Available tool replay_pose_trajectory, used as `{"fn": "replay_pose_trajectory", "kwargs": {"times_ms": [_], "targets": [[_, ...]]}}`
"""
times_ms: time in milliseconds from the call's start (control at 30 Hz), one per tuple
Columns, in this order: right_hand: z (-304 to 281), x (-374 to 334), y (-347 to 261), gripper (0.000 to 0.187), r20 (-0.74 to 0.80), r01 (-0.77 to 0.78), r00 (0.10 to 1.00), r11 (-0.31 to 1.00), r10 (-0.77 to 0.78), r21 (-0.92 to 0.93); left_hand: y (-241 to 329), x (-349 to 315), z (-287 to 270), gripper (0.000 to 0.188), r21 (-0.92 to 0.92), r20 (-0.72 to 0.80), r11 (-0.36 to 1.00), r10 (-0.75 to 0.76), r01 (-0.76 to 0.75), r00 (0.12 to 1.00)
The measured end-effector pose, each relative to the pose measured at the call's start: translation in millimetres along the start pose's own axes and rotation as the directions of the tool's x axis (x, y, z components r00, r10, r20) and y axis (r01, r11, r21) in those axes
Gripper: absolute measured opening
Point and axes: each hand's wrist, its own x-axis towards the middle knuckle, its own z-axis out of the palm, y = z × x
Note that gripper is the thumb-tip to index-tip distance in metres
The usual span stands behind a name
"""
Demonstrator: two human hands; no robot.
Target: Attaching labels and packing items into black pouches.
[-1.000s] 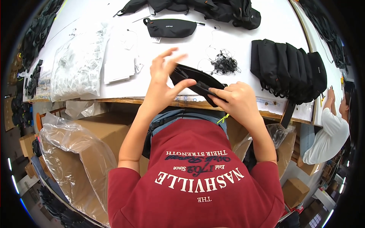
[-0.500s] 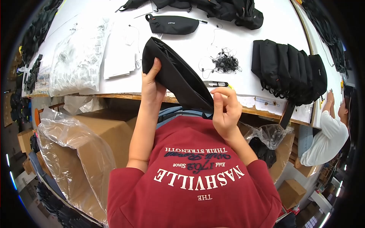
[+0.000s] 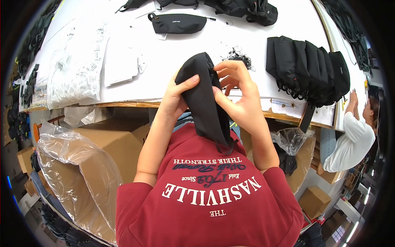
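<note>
A long black fabric pouch [image 3: 202,96] hangs in front of my chest, tilted nearly upright, its opening facing right. My left hand [image 3: 177,92] grips its left side, thumb lying across the front panel. On the other side, my right hand [image 3: 240,92] has bent fingers and thumb at the opening's upper edge; the fingertips are partly hidden there. A small loop dangles from the pouch's lower end. Beyond it on the white table, a similar finished black pouch [image 3: 180,24] lies flat, and a tangle of thin black cords [image 3: 240,57] sits behind my right hand.
A row of black pouches [image 3: 304,68] stands at the table's right. Clear plastic bags of white labels [image 3: 76,66] and white paper sheets [image 3: 121,66] lie left. Plastic-lined cardboard boxes [image 3: 103,144] stand below the table edge. Another person [image 3: 354,138] works at the far right.
The pouch has swung more upright and shifted right and down. My right hand has moved from its lower end up to the upper part of the opening.
</note>
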Motion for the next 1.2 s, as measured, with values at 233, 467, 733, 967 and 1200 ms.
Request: {"fn": "replay_pose_trajectory", "kwargs": {"times_ms": [233, 467, 733, 967, 1200], "targets": [[0, 9, 8, 0.013, -0.149, 0.259, 0.926, 0.870, -0.347, -0.420, 2, 1, -1, 0.047, 0.074, 0.072, 0.991, -0.118, 0.113, 0.990], [-9, 8, 6, 0.015, -0.066, 0.109, 0.990, 0.964, -0.128, -0.242, -3, 2, -4, 0.046, 0.019, 0.111, 0.982, -0.188, 0.187, 0.976], [-6, 5, 22, 0.014, -0.167, 0.135, 0.969, 0.955, -0.183, -0.263, -16, 9, -7, 0.040, -0.062, 0.075, 0.975, -0.207, 0.212, 0.975], [-1, 3, 26, 0.008, -0.261, 0.143, 0.942, 0.956, -0.211, -0.255, -15, 7, -4, 0.038, -0.119, 0.117, 0.954, -0.261, 0.274, 0.958], [2, 0, 25, 0.010, -0.232, 0.143, 0.955, 0.972, -0.186, -0.188, -21, 11, -10, 0.035, -0.155, 0.090, 0.954, -0.244, 0.256, 0.966]]}}
